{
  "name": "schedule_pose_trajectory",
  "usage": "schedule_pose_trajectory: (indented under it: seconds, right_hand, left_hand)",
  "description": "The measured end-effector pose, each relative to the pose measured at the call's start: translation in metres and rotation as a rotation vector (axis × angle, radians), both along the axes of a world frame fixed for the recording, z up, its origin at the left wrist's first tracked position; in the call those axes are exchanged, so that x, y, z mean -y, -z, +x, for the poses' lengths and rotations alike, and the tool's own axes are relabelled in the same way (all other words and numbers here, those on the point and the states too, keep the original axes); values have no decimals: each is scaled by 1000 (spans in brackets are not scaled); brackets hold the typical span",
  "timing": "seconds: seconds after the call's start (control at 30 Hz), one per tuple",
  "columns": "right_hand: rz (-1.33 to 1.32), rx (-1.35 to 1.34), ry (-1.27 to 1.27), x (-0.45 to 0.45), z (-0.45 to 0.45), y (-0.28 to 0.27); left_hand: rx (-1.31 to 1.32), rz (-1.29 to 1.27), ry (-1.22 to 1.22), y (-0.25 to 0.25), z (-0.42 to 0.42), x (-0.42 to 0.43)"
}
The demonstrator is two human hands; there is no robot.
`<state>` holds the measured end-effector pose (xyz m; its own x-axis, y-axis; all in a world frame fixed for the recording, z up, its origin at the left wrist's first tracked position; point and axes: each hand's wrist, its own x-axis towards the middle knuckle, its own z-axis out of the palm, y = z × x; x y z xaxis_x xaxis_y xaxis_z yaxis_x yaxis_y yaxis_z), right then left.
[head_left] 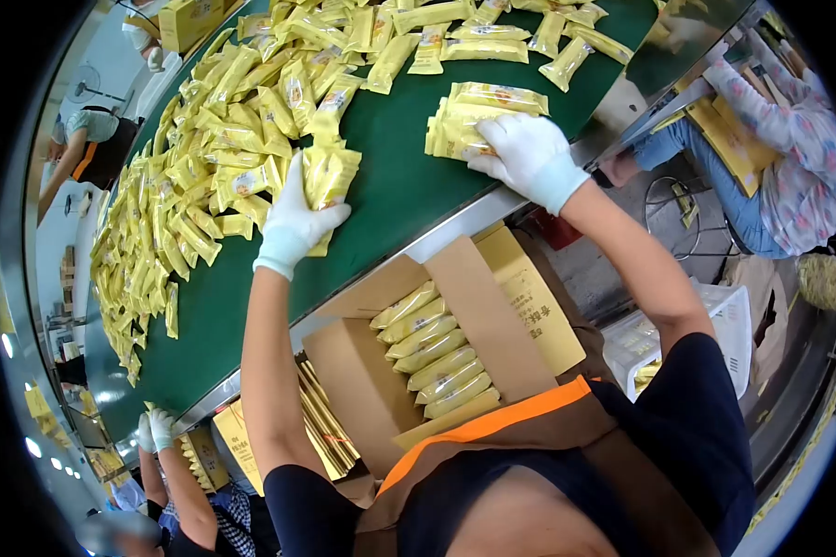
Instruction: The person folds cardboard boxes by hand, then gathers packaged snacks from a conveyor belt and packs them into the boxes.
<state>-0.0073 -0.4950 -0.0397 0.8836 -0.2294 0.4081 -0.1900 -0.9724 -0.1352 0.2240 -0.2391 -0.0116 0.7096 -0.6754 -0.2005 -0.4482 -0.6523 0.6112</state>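
My left hand [293, 227], in a white glove, is closed around a few yellow snack packets [330, 178] at the near edge of the pile. Its thumb presses their near side, and the fingers behind are partly hidden. To the right, my gloved right hand [527, 156] grips the end of a small stack of yellow snack packets [464, 110] on the green belt [395, 190]. Below my hands, an open cardboard box [358, 362] holds a row of several yellow packets [432, 348].
A large heap of yellow packets [241, 139] covers the belt's far left. The belt's metal edge [464, 218] runs before me. A white plastic crate [729, 339] stands at right. One co-worker's gloved hands [156, 429] show at lower left; another person's sleeve [748, 97] is at right.
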Motion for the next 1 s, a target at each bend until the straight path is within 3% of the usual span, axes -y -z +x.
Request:
schedule_pose_trajectory:
  seconds: [0.13,0.17,0.3,0.4,0.43,0.53,0.6,0.63,0.67,0.73,0.77,0.87,0.9,1.0]
  right_hand:
    - [-170,67,-75,-7,2,-5]
    - [-47,41,-103,-12,-1,-5]
    - [69,-75,-78,-21,-3,-1]
    - [120,-294,-3,-13,5,-7]
    - [193,-428,3,-10,5,-14]
    - [490,-285,-37,0,0,-42]
    - [429,-125,56,17,12,-46]
    - [446,-234,72,28,22,-44]
    - [416,-302,70,27,24,-40]
    - [355,-434,67,22,29,-25]
    - [361,-348,21,17,25,-15]
    - [8,-346,-59,-11,9,-18]
    - [-18,-204,-136,-13,2,-16]
    - [174,-163,4,0,-6,-28]
  left_hand:
    - [-340,-158,65,-23,-5,-48]
    - [-489,-162,-86,-38,-14,-58]
    - [-515,-477,-137,-43,1,-75]
    - [-506,-405,-152,-41,-4,-50]
    - [-402,-402,-158,-22,4,-38]
    - [-379,-365,-182,4,-3,-12]
    - [-243,-313,-133,15,-8,-7]
    - [-165,-284,-111,13,-12,-5]
    - [139,20,-92,8,-17,-3]
    - [563,335,55,8,-40,3]
    - [444,268,85,2,-52,1]
    - [530,235,143,15,-50,-5]
    - [543,213,140,13,-49,-6]
    - [519,184,79,11,-51,-6]
